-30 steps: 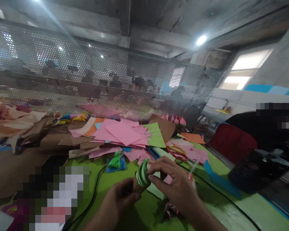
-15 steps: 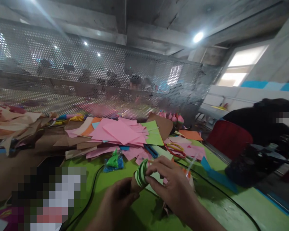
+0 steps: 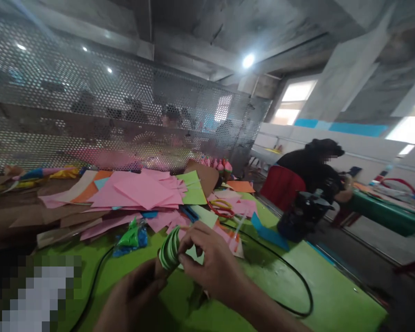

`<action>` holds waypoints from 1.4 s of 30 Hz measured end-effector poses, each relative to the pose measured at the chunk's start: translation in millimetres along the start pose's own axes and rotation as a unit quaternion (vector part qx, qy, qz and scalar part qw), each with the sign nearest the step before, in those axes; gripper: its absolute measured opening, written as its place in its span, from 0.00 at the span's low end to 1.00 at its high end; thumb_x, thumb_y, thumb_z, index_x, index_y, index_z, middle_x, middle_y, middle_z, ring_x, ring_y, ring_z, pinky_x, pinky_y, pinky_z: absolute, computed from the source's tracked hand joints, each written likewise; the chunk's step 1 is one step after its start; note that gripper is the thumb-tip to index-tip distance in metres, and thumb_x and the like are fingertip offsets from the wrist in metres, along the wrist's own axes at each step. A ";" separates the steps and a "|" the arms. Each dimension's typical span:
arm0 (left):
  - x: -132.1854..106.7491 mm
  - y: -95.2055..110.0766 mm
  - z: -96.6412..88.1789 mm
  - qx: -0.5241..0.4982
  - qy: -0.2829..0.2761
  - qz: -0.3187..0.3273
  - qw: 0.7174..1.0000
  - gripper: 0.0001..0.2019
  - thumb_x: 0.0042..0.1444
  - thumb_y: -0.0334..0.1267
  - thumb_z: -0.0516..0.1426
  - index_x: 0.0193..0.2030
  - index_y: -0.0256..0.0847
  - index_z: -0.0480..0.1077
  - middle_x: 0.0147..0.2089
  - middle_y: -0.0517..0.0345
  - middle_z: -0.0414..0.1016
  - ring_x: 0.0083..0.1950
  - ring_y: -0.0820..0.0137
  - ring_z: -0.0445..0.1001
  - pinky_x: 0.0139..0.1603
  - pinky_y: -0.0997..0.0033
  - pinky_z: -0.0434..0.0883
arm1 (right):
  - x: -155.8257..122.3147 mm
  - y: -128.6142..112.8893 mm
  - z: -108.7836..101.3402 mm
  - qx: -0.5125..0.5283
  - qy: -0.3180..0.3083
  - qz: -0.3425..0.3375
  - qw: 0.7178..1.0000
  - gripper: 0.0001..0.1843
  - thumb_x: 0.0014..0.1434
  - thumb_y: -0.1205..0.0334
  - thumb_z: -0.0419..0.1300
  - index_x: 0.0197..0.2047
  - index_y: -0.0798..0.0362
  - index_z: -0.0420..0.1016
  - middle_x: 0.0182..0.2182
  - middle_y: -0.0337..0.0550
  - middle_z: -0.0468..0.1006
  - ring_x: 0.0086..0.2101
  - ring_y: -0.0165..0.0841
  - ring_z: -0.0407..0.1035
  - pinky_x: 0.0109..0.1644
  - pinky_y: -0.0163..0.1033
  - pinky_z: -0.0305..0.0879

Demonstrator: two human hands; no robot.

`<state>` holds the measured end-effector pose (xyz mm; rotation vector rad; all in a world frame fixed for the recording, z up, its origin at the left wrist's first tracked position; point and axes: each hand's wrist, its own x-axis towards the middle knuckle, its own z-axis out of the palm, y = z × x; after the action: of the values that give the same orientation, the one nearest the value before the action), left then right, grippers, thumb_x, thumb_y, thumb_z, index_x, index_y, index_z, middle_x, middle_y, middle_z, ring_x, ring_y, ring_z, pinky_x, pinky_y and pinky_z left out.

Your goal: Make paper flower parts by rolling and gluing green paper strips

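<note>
Low in the middle of the head view is a paper roll (image 3: 169, 249), ringed with green and pale bands; its lower end is brown. My left hand (image 3: 134, 286) is closed around that brown end. At the banded end, the bent fingers of my right hand (image 3: 210, 260) pinch the edge of the roll. Its far side is hidden behind my fingers. Under my hands lies the green tabletop (image 3: 180, 304), with a small dark scrap I cannot make out. A green and blue plastic bag (image 3: 130, 237) lies beyond my left hand.
A heap of pink paper sheets (image 3: 138, 189) spreads ahead, with red-and-yellow-handled scissors (image 3: 223, 207) on its right. A black cable (image 3: 302, 281) curves across the table. A blue paper piece (image 3: 268, 233) lies to the right. Behind stands a perforated metal screen (image 3: 107, 106); a person (image 3: 307, 166) sits far right.
The view has swung to the right, so everything appears further left and more of the seated person's table shows. My hands keep their hold on the roll.
</note>
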<state>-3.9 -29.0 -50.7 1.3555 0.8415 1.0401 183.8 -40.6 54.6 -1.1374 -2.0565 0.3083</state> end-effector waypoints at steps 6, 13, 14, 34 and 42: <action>0.0 -5.0 -0.2 0.000 0.017 -0.015 1.000 0.22 0.46 0.53 0.67 0.46 0.44 0.79 0.45 0.53 0.84 0.50 0.54 0.80 0.53 0.60 0.75 | -2.2 1.0 -1.3 0.020 -0.003 0.000 1.000 0.11 0.51 0.79 0.60 0.31 0.53 0.70 0.32 0.38 0.72 0.35 0.30 0.67 0.37 0.33 0.60; 2.4 -13.2 -0.3 -0.022 0.043 0.002 0.999 0.21 0.46 0.51 0.67 0.45 0.42 0.79 0.45 0.51 0.84 0.50 0.54 0.80 0.53 0.60 0.75 | -3.8 2.1 -1.0 0.076 0.008 -0.003 0.997 0.10 0.55 0.76 0.64 0.35 0.51 0.74 0.35 0.37 0.73 0.36 0.29 0.68 0.39 0.33 0.62; 2.8 -13.6 0.4 -0.028 0.043 0.006 0.999 0.21 0.46 0.50 0.68 0.44 0.42 0.79 0.44 0.52 0.84 0.49 0.54 0.80 0.52 0.61 0.75 | -3.8 2.4 -0.9 0.085 0.010 -0.006 0.996 0.10 0.56 0.76 0.63 0.35 0.51 0.74 0.35 0.37 0.74 0.36 0.29 0.68 0.39 0.33 0.62; 4.7 -7.5 6.4 -0.015 0.048 0.016 0.999 0.19 0.47 0.47 0.66 0.45 0.41 0.79 0.41 0.52 0.84 0.46 0.56 0.79 0.47 0.64 0.74 | -3.3 3.3 5.4 0.014 -0.006 -0.007 1.000 0.09 0.56 0.76 0.61 0.32 0.51 0.71 0.32 0.38 0.74 0.35 0.32 0.68 0.38 0.35 0.61; 6.9 -12.8 1.3 -0.022 0.007 0.031 0.999 0.18 0.51 0.47 0.65 0.46 0.41 0.78 0.44 0.52 0.83 0.47 0.56 0.77 0.48 0.64 0.72 | -3.1 0.9 5.1 0.026 -0.007 -0.007 1.000 0.10 0.55 0.76 0.57 0.31 0.51 0.68 0.32 0.39 0.73 0.34 0.32 0.66 0.36 0.36 0.59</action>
<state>1.0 -22.1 -62.7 1.3459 0.7856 1.1113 181.7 -41.8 49.1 -1.0923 -2.0557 0.3629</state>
